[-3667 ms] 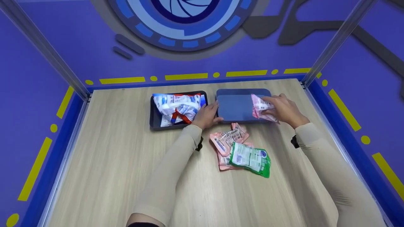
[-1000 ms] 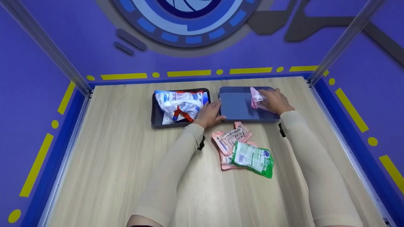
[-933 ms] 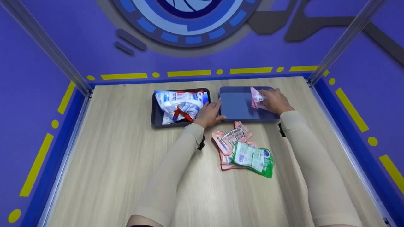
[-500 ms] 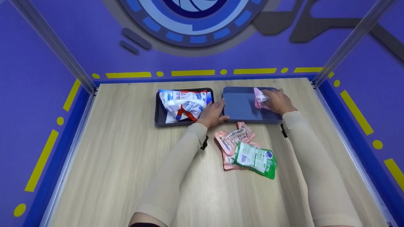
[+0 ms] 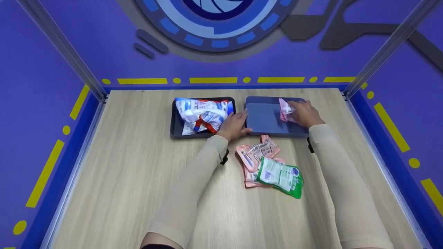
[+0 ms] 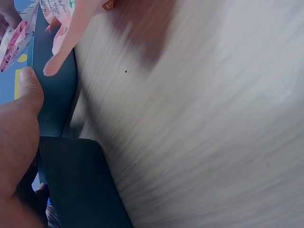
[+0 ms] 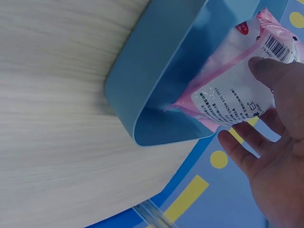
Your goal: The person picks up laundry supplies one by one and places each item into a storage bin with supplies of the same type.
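My right hand (image 5: 305,113) holds a pink-and-white packet (image 7: 237,85) over the right end of the blue-grey tray (image 5: 263,117). In the right wrist view, the thumb lies on the packet's printed face and the fingers are behind it; the packet's lower corner dips inside the tray wall. My left hand (image 5: 234,125) rests with extended fingers where the two trays meet, its thumb by the blue-grey tray's near left corner. Left of it stands a black tray (image 5: 175,129) heaped with white, blue and red packets (image 5: 204,114).
Below the trays, pink packets (image 5: 254,155) lie overlapped on the wooden table (image 5: 138,173), with a green-and-white packet (image 5: 281,176) partly on top. Blue panels (image 5: 207,69) enclose the table at the back and both sides.
Since the earliest frame, my right hand has carried the pink-and-white packet from the tray's near right corner farther back over the tray. In the last second both hands have stayed nearly still.
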Tool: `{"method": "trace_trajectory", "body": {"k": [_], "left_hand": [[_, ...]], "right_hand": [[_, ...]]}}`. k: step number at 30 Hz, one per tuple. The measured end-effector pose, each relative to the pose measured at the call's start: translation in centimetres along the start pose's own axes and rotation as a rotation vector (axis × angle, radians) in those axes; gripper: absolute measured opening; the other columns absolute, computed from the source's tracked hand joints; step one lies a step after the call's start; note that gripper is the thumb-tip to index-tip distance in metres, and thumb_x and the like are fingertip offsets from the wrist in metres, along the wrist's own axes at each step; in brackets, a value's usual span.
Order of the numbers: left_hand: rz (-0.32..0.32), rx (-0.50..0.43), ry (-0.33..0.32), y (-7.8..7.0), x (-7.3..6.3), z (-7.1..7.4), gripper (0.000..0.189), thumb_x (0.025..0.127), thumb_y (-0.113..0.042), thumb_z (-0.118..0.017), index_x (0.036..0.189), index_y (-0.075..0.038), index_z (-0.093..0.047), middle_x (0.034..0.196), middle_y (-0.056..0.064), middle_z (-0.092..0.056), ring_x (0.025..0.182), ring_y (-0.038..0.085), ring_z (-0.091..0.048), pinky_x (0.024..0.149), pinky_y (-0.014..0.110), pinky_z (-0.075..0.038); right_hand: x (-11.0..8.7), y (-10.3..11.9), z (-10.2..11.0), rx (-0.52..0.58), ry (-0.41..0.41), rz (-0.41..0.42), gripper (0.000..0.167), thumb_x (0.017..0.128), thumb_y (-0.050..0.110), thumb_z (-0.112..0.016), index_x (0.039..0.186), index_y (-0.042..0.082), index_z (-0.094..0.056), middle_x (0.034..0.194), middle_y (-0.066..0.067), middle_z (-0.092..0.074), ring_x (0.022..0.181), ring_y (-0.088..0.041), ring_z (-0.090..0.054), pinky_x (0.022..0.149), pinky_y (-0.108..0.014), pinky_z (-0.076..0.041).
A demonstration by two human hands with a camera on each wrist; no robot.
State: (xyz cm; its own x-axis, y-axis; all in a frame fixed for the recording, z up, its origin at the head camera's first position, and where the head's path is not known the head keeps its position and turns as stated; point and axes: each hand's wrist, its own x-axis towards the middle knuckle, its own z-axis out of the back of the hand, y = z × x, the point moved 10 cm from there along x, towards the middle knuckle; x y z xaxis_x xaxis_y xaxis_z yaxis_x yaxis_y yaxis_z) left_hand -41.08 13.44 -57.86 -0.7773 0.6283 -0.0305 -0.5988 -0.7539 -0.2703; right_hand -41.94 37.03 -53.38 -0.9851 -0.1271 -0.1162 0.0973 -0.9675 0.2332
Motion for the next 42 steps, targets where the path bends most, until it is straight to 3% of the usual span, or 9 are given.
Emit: {"method": "trace_trajectory", "body": {"k": [13, 24, 35, 42], "left_hand": [[-0.01, 0.016, 0.016, 0.0, -0.1, -0.1, 0.08, 0.101, -0.054, -0.056, 0.161, -0.005, -0.032, 0.169, 0.009, -0.024, 0.152, 0.025, -0.032, 0.127, 0.045, -0.019], [0.004, 0.018, 0.038, 0.1, 0.0, -0.4, 0.08, 0.102, -0.056, -0.054, 0.161, -0.007, -0.031, 0.17, 0.006, -0.021, 0.152, 0.023, -0.032, 0.127, 0.045, -0.016], [0.004, 0.004, 0.029, 0.2, 0.0, -0.4, 0.08, 0.102, -0.055, -0.054, 0.161, -0.006, -0.03, 0.17, 0.007, -0.021, 0.151, 0.025, -0.033, 0.128, 0.046, -0.015], [0.005, 0.001, 0.027, 0.1, -0.1, -0.3, 0.081, 0.101, -0.055, -0.055, 0.161, -0.007, -0.031, 0.17, 0.007, -0.021, 0.151, 0.024, -0.033, 0.128, 0.045, -0.015]], "right_hand": [[0.8, -0.2, -1.4, -0.006, 0.055, -0.053, 0.051, 0.099, 0.006, -0.063, 0.149, 0.007, -0.051, 0.146, -0.025, -0.054, 0.137, -0.053, -0.041, 0.108, -0.072, -0.037], [0.8, -0.3, -1.7, 0.002, 0.017, 0.009, 0.051, 0.097, 0.0, -0.059, 0.148, 0.002, -0.051, 0.142, -0.03, -0.054, 0.132, -0.054, -0.047, 0.101, -0.072, -0.043], [1.0, -0.3, -1.9, 0.033, 0.006, -0.009, 0.053, 0.094, -0.006, -0.059, 0.146, 0.002, -0.053, 0.138, -0.031, -0.056, 0.128, -0.052, -0.052, 0.106, -0.067, -0.043], [1.1, -0.2, -1.9, 0.03, -0.036, 0.017, 0.05, 0.093, -0.006, -0.062, 0.143, -0.001, -0.055, 0.132, -0.031, -0.06, 0.12, -0.051, -0.058, 0.102, -0.065, -0.047]]}}
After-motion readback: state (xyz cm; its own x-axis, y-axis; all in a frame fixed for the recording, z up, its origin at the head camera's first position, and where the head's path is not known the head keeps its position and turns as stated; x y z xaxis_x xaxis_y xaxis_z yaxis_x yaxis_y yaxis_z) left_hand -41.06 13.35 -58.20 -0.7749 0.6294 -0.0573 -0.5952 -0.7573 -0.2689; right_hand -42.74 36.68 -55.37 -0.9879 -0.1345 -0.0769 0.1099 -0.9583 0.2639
